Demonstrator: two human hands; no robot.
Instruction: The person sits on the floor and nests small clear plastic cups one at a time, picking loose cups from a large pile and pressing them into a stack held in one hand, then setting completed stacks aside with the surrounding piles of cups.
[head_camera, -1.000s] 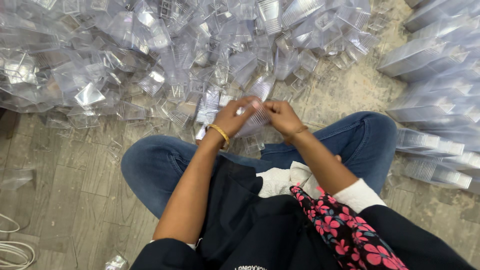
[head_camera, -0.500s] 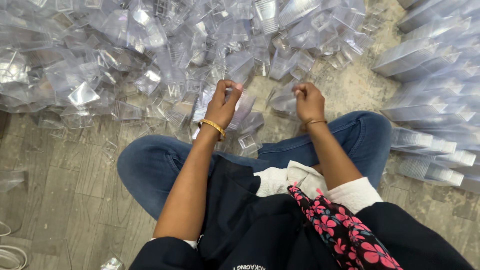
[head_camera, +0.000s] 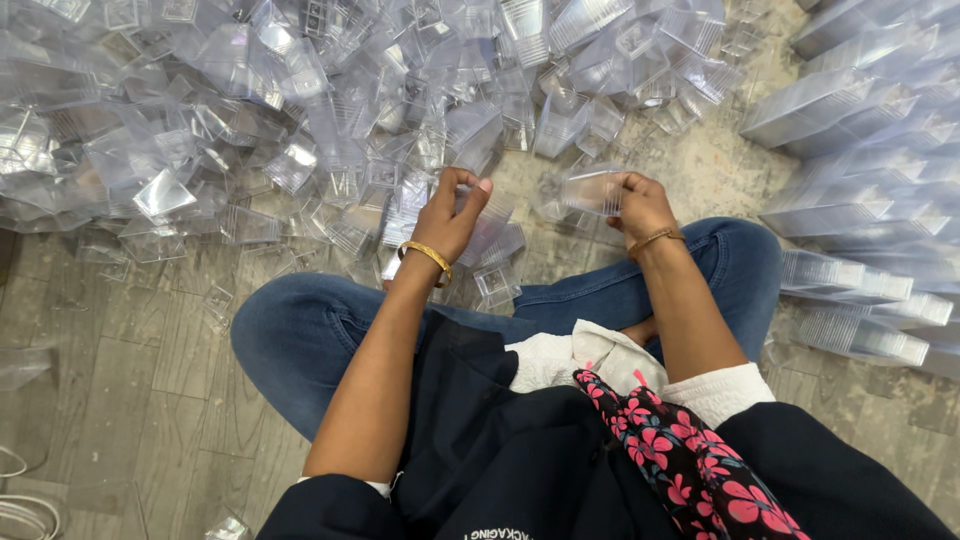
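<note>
Person sits cross-legged on grey floor (head_camera: 120, 400), left hand (head_camera: 452, 215) with fingers closed on clear plastic cup (head_camera: 480, 232) at near edge of loose cup pile (head_camera: 300, 120), right hand (head_camera: 640, 205) pinching another clear cup (head_camera: 592, 190) just above knee, stacked cups (head_camera: 860, 200) to the right.

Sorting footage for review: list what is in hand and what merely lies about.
In hand:
- left hand on a stack of clear cups
- right hand holding a clear cup
- loose cup heap
- nested cup rows

Lying about:
- white cable
- wood-look floor
</note>
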